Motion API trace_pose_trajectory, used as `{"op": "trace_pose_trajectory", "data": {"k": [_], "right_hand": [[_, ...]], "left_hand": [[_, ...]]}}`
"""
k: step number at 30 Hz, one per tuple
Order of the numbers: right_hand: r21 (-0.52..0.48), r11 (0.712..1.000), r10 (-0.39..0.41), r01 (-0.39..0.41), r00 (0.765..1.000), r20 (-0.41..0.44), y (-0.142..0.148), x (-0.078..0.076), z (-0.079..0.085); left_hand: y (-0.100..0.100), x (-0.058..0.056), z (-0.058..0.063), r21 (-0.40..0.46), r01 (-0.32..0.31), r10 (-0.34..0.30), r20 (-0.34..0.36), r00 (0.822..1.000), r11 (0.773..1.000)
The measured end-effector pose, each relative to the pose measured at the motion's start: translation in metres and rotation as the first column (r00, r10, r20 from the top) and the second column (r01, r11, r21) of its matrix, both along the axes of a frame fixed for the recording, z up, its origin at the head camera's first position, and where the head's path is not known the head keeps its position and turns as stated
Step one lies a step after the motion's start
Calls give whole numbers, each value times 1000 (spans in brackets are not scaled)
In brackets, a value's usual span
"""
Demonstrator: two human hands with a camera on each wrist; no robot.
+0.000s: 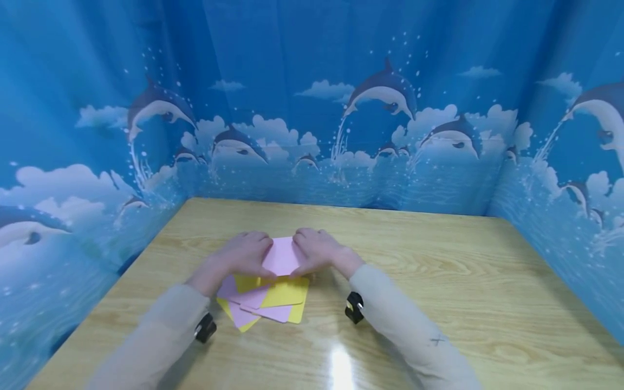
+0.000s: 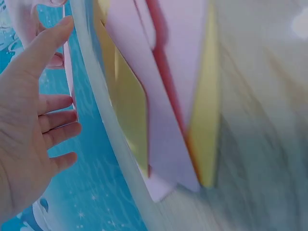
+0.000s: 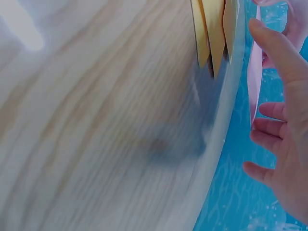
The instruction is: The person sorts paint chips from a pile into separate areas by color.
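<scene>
A pink card stands raised above the table between both hands, its flat face turned toward the head camera. My left hand grips its left edge, thumb at the near lower corner and fingers along the side. The right hand holds the opposite edge in the same way. In both wrist views the card appears as a thin strip beside the fingertips. Just below and nearer lies a loose, fanned pile of cards, with a yellow card on top and a pink card sticking out beneath it.
The pile rests on a wood-grain table, left of its middle. A blue curtain printed with dolphins and clouds borders the far edge and both sides. Small black devices are strapped at each wrist, and light glares on the near tabletop.
</scene>
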State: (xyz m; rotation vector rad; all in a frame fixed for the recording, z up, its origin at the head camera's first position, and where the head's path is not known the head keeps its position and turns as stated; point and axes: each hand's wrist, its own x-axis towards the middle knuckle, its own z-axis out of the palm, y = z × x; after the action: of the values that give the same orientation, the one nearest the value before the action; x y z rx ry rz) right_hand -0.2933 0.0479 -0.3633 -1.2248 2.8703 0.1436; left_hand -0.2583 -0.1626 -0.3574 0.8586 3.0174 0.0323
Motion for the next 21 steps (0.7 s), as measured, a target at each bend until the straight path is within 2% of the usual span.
{"op": "trace_pose_trajectory", "data": {"k": [4, 13, 21], "right_hand": [[-20, 1000, -14, 14, 1000, 14, 15, -1, 1], [-88, 996, 0, 0, 1000, 0, 49, 1, 0], [-117, 993, 0, 0, 1000, 7, 80, 3, -2]], "left_hand": [[13, -4, 2, -27, 35, -36, -37, 999, 999], [45, -9, 3, -69, 91, -96, -64, 993, 993], [76, -16, 0, -166, 124, -143, -110, 984, 978]]}}
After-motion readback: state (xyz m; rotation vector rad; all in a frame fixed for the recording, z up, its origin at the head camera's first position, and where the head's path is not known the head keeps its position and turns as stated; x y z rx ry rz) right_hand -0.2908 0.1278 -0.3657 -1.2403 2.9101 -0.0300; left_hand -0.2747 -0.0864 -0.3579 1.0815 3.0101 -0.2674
